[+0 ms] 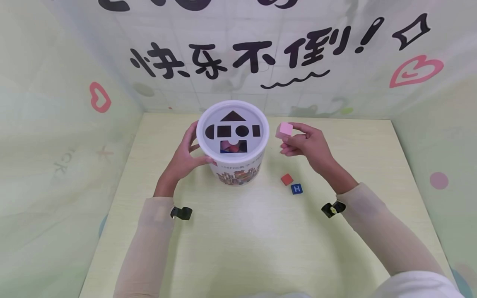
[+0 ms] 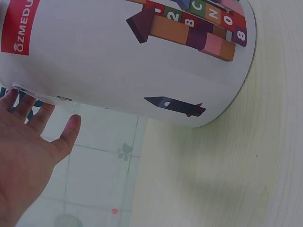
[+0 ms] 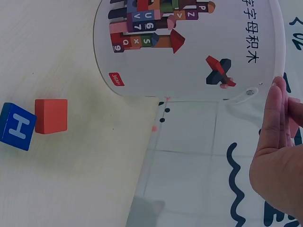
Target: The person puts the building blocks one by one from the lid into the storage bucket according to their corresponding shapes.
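Observation:
A white bucket (image 1: pixel 238 167) with printed toy blocks on its side stands upright on the table. Its lid (image 1: pixel 213 145) has several shaped holes, and colored blocks show through the lowest one. My left hand (image 1: pixel 181 158) holds the bucket's left side near the rim, thumb in front and fingers behind. In the left wrist view the little finger stands off the wall. Right of the lid, my right hand (image 1: pixel 311 147) pinches a pink cube (image 1: pixel 285 130) between thumb and fingers. That cube is mostly hidden behind the fingers in the right wrist view.
A red cube (image 1: pixel 286 179) and a blue cube (image 1: pixel 296 189) lettered H lie close together on the table (image 1: pixel 246 240), right of the bucket. Behind rises a white backdrop (image 1: pixel 231 95) with black writing. Printed sheets flank both sides.

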Tool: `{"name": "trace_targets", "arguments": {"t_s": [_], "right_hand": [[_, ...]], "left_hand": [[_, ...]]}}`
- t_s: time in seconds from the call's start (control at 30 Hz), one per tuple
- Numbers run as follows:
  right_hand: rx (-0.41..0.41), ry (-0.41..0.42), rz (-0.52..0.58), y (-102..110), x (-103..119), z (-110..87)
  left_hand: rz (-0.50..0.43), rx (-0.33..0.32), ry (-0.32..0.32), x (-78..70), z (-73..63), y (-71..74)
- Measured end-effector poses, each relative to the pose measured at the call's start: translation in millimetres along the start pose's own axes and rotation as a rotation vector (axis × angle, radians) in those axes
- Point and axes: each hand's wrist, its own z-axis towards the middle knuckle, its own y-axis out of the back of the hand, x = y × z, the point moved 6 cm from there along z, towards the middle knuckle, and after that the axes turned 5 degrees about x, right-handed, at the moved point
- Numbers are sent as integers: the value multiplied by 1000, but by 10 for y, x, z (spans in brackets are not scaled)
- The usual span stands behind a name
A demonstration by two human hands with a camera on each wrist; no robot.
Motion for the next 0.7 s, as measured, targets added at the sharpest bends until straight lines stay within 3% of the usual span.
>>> {"name": "trace_targets", "arguments": {"t_s": [0.37, 0.7], "right_hand": [[64, 63, 4, -171, 173, 56], [79, 56, 1, -262, 253, 94]], "left_hand": [[-3, 0, -11, 20, 15, 2], [-6, 0, -4, -6, -1, -8]]}}
